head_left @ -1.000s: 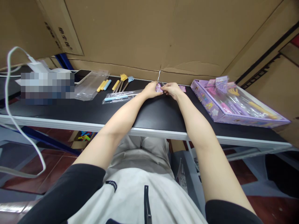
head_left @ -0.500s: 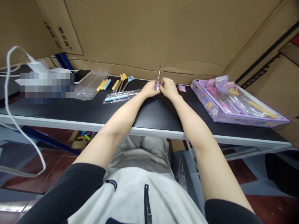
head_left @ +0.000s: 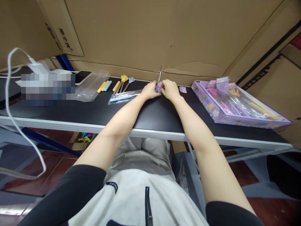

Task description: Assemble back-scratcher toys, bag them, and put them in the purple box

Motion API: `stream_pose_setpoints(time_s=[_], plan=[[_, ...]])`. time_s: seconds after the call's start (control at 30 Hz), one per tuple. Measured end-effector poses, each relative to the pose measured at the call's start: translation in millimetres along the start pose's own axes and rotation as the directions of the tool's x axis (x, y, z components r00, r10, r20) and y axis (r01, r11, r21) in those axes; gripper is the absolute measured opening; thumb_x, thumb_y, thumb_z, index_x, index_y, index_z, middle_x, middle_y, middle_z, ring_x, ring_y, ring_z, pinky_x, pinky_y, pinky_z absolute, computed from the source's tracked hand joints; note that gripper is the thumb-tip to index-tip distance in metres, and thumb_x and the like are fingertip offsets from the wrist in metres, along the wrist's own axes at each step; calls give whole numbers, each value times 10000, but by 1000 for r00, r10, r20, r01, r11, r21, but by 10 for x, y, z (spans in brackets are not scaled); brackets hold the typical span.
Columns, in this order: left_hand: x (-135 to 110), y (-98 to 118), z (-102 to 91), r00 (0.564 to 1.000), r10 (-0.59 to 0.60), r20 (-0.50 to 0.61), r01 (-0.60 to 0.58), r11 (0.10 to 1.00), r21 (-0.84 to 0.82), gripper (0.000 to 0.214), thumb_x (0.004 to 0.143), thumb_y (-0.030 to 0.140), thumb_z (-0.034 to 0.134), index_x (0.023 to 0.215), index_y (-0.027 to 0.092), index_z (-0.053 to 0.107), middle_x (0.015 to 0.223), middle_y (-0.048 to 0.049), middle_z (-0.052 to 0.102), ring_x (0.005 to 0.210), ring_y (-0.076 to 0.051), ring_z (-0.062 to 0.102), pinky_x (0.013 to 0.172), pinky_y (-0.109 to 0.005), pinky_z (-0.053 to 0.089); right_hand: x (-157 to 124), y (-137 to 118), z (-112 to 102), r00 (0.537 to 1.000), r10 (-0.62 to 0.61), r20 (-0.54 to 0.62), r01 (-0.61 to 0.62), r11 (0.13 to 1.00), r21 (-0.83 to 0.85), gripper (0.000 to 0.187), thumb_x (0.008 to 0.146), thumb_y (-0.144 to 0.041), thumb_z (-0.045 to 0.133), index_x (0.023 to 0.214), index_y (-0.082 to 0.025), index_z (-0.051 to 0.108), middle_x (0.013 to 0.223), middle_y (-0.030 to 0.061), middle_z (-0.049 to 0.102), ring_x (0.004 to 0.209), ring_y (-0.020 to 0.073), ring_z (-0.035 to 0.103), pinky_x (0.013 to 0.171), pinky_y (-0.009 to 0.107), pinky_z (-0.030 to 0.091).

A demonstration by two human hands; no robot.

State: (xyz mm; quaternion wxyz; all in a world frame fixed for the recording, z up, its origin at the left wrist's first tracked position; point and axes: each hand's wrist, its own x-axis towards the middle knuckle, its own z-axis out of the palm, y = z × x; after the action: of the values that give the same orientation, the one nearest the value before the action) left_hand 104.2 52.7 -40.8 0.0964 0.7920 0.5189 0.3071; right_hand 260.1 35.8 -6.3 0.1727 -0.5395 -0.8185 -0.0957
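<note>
Blue-handled tool (head_left: 121, 98) in its clear sleeve (head_left: 132, 93) lies nearest you on the black table (head_left: 160, 116), its right end hidden at your left wrist. It has just slid slightly rightward, while your hands stay almost where they were; that suggests the sleeve follows the work at your fingertips. Just beyond, your left hand (head_left: 150, 90) pinches a small purple card (head_left: 159, 87) between thumb and fingers. Your right hand (head_left: 170, 90) has its fingers bunched at the card's right edge; whether they grip it, I cannot tell. A pink card (head_left: 182, 89) lies apart, to its right. Farther left, claw-headed rods (head_left: 124, 77) rest near the cardboard wall (head_left: 141, 37).
</note>
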Motion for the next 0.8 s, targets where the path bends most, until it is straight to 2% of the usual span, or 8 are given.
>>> stream_pose_setpoints(time_s=[0.17,0.33,0.5,0.57,0.63,0.7,0.77,0.8], plan=[[-14,-7,2,998,24,-55,-27,998,-56,765,787,236,795,1506,183,541,1395,-163,719,1336,-367,667,1111,-437,524,-6,47,23,1000,-3,-16,4,999,37,203,958,-135,528,1010,-152,723,1131,193,711,1124,341,639,973,435,453],[-40,27,-27,998,53,-33,-53,999,3,587,834,239,750,1411,192,654,1354,-155,719,1297,-354,673,1141,-449,507,-1,119,81,999,20,-46,-14,991,131,193,986,-224,577,987,-167,761,1121,172,701,1102,333,656,968,439,487],[-45,48,-55,999,21,-44,-22,1000,-15,542,857,247,746,1383,133,687,1315,-184,713,1275,-357,676,1144,-433,501,27,94,83,992,105,-71,-70,923,378,146,976,-303,696,961,-166,745,1185,185,683,1184,333,656,1081,459,491],[-39,50,-66,998,14,-58,-16,1000,-27,569,855,254,760,1402,130,669,1343,-186,705,1299,-356,660,1156,-438,490,47,70,68,971,202,-129,-112,858,502,108,948,-274,730,982,-171,724,1178,171,691,1213,310,647,1113,448,497],[-31,48,-74,997,16,-78,-18,999,-27,573,854,265,769,1403,145,659,1365,-177,699,1321,-349,645,1171,-438,477,57,35,44,931,340,-132,-184,751,635,106,908,-195,747,995,-182,688,1100,124,709,1147,259,668,1071,399,540],[-21,42,-74,996,20,-91,-22,999,-27,557,854,279,776,1385,157,660,1362,-168,699,1324,-342,643,1174,-432,474,47,-12,10,887,462,3,-303,577,758,139,887,-101,727,949,-188,639,940,68,706,952,200,695,935,334,589],[-11,31,-65,996,25,-87,-27,999,-30,546,852,282,783,1370,159,662,1358,-167,698,1323,-340,645,1168,-425,478,18,-62,-32,848,492,200,-424,401,812,174,905,-33,675,863,-185,600,769,31,669,735,147,659,772,272,583],[-6,24,-58,996,29,-81,-32,999,-33,546,851,277,786,1369,156,661,1364,-169,697,1329,-339,643,1169,-422,477,1,-84,-55,832,482,274,-467,343,815,204,923,-14,644,821,-182,587,704,23,648,661,127,629,705,245,561]])
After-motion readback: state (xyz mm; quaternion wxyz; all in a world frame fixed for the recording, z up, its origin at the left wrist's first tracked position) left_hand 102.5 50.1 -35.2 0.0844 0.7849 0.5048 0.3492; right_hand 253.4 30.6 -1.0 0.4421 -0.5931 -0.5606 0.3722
